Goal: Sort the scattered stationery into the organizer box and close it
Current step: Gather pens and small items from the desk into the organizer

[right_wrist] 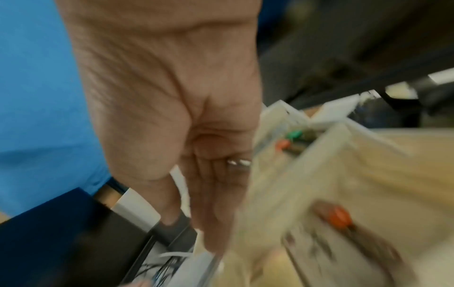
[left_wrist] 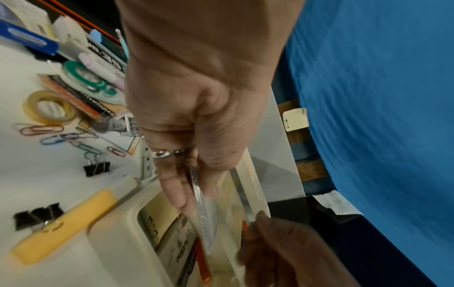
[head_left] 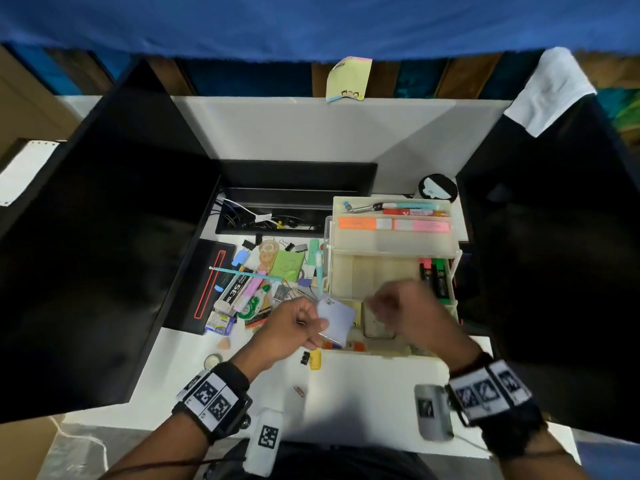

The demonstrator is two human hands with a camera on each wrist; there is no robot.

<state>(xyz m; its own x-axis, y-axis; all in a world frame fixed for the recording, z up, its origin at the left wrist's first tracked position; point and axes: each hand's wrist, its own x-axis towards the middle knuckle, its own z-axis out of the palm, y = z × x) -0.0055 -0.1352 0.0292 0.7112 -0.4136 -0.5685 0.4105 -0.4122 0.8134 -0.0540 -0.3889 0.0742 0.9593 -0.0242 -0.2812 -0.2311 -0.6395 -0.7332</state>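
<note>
My left hand [head_left: 320, 327] pinches a pale blue card in a clear sleeve [head_left: 337, 315] between thumb and fingers, at the near left corner of the open beige organizer box [head_left: 381, 355]. The left wrist view shows the clear sleeve [left_wrist: 206, 217] hanging from the fingers [left_wrist: 176, 194] over a compartment with packets. Blurred by motion, my right hand [head_left: 391, 306] hovers over the box's middle, with relaxed fingers [right_wrist: 211, 223] and nothing seen in it. The raised upper tray [head_left: 394, 237] holds highlighters and pens. Scattered stationery [head_left: 256, 282] lies left of the box.
A yellow case [head_left: 315, 358] and binder clips [left_wrist: 36, 213] lie by the box's front left corner. A tape roll [left_wrist: 48, 107] and paper clips [left_wrist: 41, 129] sit nearby. Black screens [head_left: 104, 237] flank the desk. An open cable tray [head_left: 277, 216] is behind the pile.
</note>
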